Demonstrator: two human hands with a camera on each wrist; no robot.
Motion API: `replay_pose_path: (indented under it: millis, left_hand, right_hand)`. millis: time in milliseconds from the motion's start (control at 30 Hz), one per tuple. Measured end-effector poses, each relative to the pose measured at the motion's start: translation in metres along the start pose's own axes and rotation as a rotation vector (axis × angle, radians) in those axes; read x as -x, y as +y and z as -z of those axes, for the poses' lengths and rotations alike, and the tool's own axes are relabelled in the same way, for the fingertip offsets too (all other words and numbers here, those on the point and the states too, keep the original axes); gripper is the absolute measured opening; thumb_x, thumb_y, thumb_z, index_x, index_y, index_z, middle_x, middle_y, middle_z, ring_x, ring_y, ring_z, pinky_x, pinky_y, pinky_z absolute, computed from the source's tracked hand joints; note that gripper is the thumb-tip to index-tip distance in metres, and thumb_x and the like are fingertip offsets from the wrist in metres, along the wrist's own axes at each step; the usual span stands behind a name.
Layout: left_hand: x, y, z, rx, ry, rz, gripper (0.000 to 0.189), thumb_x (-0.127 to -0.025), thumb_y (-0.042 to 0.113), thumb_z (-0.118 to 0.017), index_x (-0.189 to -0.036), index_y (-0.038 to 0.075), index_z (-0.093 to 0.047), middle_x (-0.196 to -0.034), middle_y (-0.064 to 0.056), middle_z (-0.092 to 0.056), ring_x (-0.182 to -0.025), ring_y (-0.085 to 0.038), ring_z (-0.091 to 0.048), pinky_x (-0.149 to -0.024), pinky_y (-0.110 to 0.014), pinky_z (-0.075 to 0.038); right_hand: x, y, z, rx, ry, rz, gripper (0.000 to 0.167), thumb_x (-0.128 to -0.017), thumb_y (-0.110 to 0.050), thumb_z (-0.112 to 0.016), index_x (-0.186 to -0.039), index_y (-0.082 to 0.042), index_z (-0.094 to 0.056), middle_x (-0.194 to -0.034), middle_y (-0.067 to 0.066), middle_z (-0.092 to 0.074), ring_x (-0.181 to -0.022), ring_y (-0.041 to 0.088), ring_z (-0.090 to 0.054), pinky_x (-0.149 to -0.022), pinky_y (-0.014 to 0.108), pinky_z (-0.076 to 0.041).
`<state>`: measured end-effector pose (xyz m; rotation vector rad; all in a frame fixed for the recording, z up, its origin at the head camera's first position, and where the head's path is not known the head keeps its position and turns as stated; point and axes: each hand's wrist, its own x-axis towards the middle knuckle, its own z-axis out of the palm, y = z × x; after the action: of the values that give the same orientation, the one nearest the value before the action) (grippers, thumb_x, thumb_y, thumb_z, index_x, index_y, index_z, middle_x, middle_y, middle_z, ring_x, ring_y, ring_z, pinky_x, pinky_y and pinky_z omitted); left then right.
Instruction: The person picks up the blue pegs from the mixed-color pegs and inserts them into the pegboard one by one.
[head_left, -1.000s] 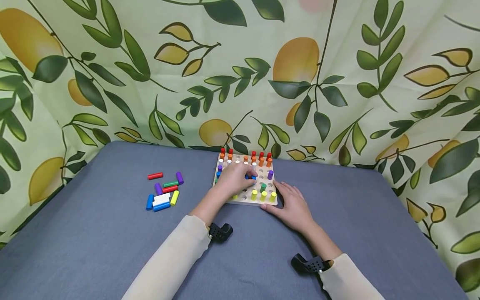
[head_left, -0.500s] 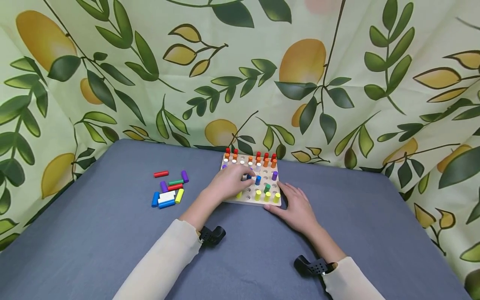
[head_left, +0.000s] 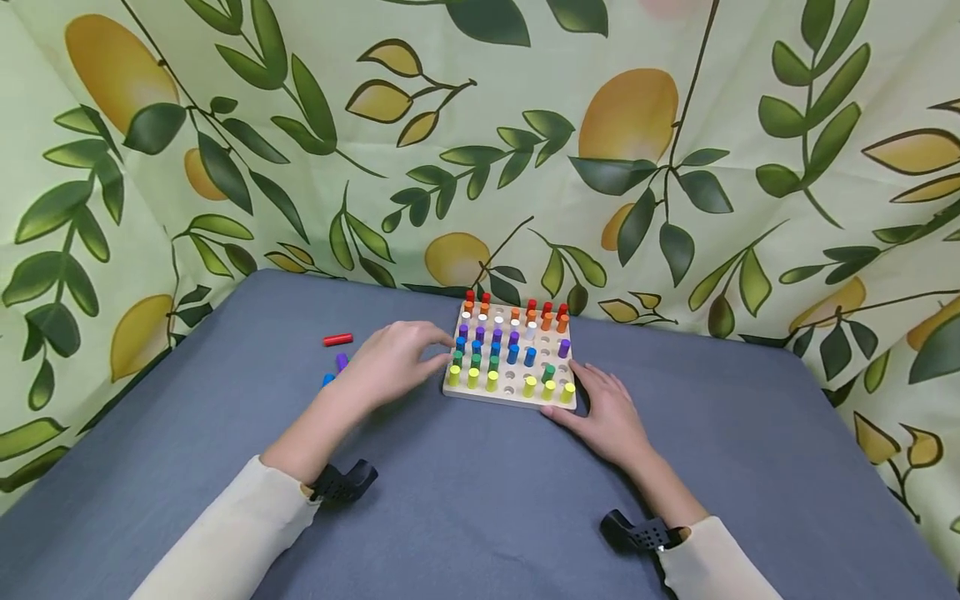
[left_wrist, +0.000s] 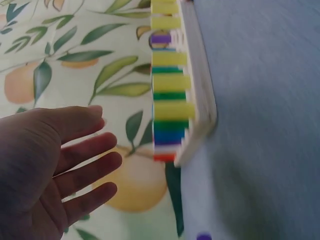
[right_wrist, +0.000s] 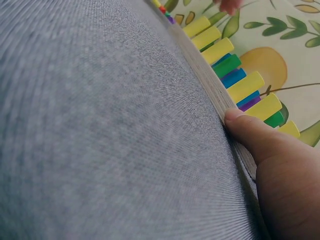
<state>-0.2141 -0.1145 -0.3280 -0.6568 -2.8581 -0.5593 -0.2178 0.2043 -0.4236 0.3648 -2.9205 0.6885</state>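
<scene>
A wooden pegboard [head_left: 480, 394] stands on the table with rows of coloured pegs upright in its holes; several holes have no peg. My left hand [head_left: 390, 362] is just left of the board, apart from it. In the left wrist view its fingers [left_wrist: 92, 176] are spread and relaxed with nothing in them. My right hand [head_left: 603, 421] grips the board's near right corner. Its thumb [right_wrist: 245, 125] presses the front edge, while the other fingers lie along the right side.
Left of the board lie loose pegs: a red peg [head_left: 337, 339], a purple peg [head_left: 342, 362] and a blue peg [head_left: 327, 379]; my left hand and arm cover the others. A leaf-patterned cloth [head_left: 517, 192] hangs behind the grey-blue table [head_left: 465, 517].
My left hand has let go of a blue peg, now standing in the board, and moved left off the board toward the loose pegs. My right hand keeps its grip; the view shifts slightly.
</scene>
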Motion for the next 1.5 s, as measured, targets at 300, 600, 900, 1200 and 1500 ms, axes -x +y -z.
replay_pose_path:
  millis: [300, 600, 900, 1200, 1500]
  left_hand:
    - [0.040, -0.044, 0.015, -0.025, 0.075, 0.022, 0.020, -0.093, 0.018, -0.073, -0.111, 0.009, -0.077, -0.110, -0.006, -0.077, -0.104, -0.026, -0.072, -0.088, -0.049, -0.057]
    - [0.069, -0.082, 0.023, -0.017, 0.080, 0.098, 0.018, -0.089, 0.008, -0.074, -0.107, 0.006, -0.077, -0.104, -0.013, -0.077, -0.095, -0.029, -0.072, -0.079, -0.048, -0.057]
    - [0.086, -0.111, 0.024, 0.039, 0.063, 0.028, 0.022, -0.083, 0.013, -0.081, -0.105, 0.009, -0.078, -0.102, -0.008, -0.078, -0.100, -0.030, -0.073, -0.087, -0.054, -0.057]
    - [0.094, -0.129, 0.014, 0.050, 0.070, 0.031, 0.025, -0.079, 0.016, -0.086, -0.102, 0.011, -0.078, -0.105, -0.006, -0.077, -0.103, -0.030, -0.072, -0.090, -0.053, -0.056]
    - [0.100, -0.131, 0.005, 0.003, 0.161, 0.025, 0.021, -0.083, 0.014, -0.083, -0.103, 0.008, -0.080, -0.100, -0.008, -0.078, -0.097, -0.029, -0.073, -0.086, -0.051, -0.057]
  right_hand:
    - [0.001, 0.000, 0.000, 0.001, 0.005, 0.002, 0.095, -0.084, -0.063, -0.071, -0.154, -0.006, -0.040, -0.154, 0.023, -0.047, -0.145, 0.045, -0.040, -0.120, 0.065, -0.023]
    - [0.000, 0.000, 0.004, 0.007, 0.002, -0.003, 0.093, -0.086, -0.060, -0.071, -0.154, -0.004, -0.040, -0.154, 0.024, -0.046, -0.146, 0.045, -0.038, -0.122, 0.064, -0.022]
    - [0.000, 0.004, 0.006, 0.016, 0.014, -0.003, 0.094, -0.085, -0.060, -0.072, -0.154, -0.005, -0.040, -0.153, 0.024, -0.047, -0.145, 0.045, -0.039, -0.121, 0.064, -0.023]
    - [-0.001, 0.003, 0.001, 0.011, 0.004, -0.006, 0.096, -0.084, -0.062, -0.072, -0.154, -0.005, -0.041, -0.154, 0.023, -0.048, -0.146, 0.044, -0.039, -0.121, 0.064, -0.022]
    - [0.002, 0.001, -0.003, 0.008, -0.006, -0.021, 0.095, -0.083, -0.064, -0.071, -0.153, -0.006, -0.042, -0.154, 0.021, -0.048, -0.147, 0.043, -0.039, -0.122, 0.064, -0.022]
